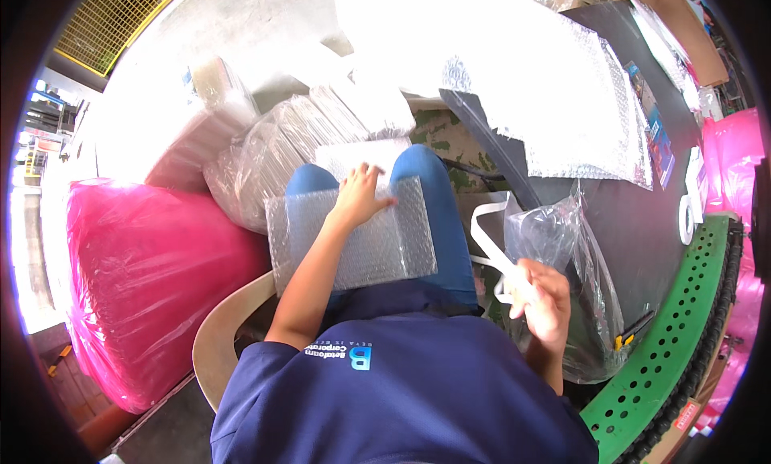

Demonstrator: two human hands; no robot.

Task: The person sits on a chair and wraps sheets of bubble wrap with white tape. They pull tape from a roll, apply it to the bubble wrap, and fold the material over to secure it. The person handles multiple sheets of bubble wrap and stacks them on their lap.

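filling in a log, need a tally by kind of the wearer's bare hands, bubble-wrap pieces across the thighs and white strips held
Hands (left hand, right hand): 2
Bubble-wrap piece: 1
White strip: 1
Total: 4

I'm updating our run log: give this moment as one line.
left hand: open on bubble wrap | right hand: holding white strip | bubble wrap: across thighs

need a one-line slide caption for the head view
Left hand spread over clear bubble wrap across the thighs, right hand holding a curling white strip.
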